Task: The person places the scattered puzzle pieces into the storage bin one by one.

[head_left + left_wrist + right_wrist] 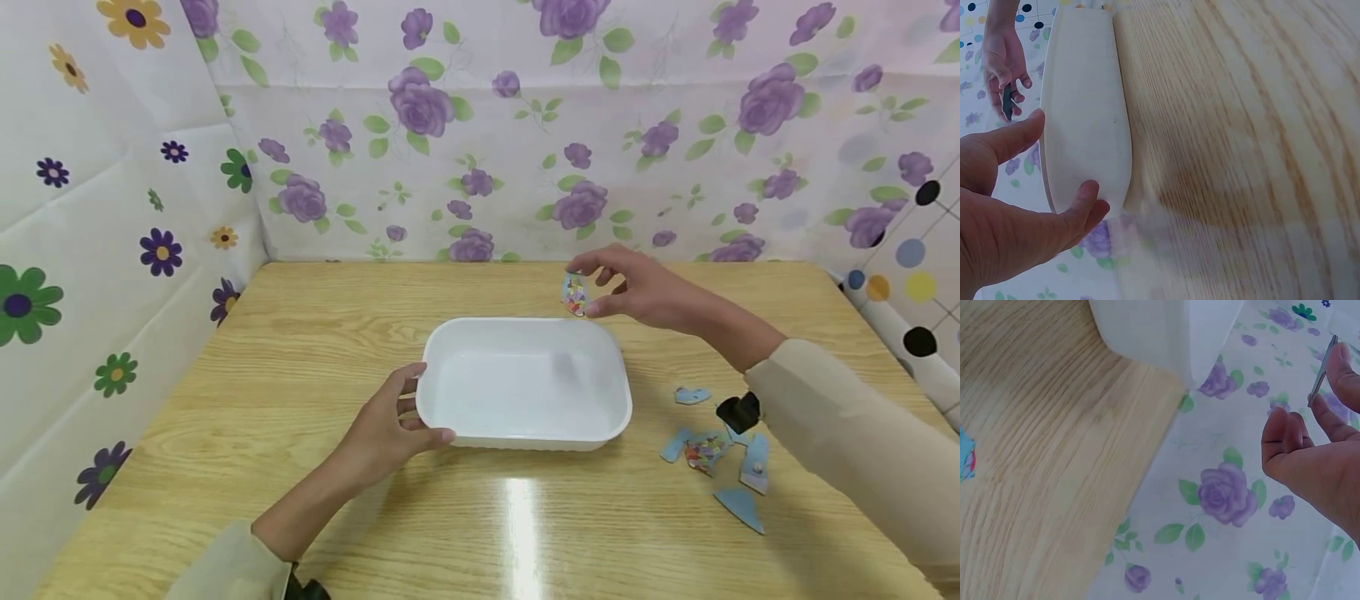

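A white rectangular plastic basin sits on the wooden table. My left hand grips its left end, thumb at the near corner; in the left wrist view, fingertips touch the basin's outer wall. Beyond the far right part of the rim, my right hand pinches a flat puzzle piece between thumb and fingers. That piece is light blue with a multicoloured print. From the right wrist, the puzzle piece shows edge-on. The basin holds nothing visible.
Several loose light-blue puzzle pieces lie right of the basin, one bearing a colourful print. The right sleeve passes above them and may hide some. A flowered cloth hangs behind the table's far edge.
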A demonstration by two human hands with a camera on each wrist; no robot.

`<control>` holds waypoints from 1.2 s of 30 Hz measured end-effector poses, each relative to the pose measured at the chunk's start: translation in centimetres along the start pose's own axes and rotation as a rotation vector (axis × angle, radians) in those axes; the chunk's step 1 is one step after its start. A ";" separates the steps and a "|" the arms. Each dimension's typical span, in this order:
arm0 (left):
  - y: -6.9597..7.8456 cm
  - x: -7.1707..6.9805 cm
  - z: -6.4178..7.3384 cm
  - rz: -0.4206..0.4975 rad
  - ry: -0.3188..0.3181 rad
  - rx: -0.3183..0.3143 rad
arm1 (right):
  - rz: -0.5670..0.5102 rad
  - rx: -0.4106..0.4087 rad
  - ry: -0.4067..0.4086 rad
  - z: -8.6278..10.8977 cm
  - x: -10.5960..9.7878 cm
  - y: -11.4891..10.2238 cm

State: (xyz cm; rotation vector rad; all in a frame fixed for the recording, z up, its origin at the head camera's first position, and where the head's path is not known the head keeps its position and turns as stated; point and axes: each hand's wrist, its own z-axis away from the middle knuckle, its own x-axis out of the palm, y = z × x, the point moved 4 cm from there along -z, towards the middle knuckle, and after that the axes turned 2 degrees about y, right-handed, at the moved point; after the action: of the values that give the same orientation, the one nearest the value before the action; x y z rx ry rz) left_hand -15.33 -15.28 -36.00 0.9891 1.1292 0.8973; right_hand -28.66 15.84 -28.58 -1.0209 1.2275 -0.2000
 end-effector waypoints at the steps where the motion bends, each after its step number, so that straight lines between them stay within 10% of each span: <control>1: 0.0 0.0 0.0 -0.001 0.001 -0.001 | -0.001 0.001 -0.005 -0.2 0.2 -0.1; 36: -0.1 0.0 -0.2 -0.006 -0.009 0.024 | -0.070 -0.048 -0.172 -4.8 7.3 -4.0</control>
State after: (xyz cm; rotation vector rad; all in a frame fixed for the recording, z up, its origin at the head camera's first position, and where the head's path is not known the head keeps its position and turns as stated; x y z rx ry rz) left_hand -15.48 -15.33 -36.13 1.0079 1.1370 0.8748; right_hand -28.45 6.40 -30.48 -1.1007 1.0455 -0.1344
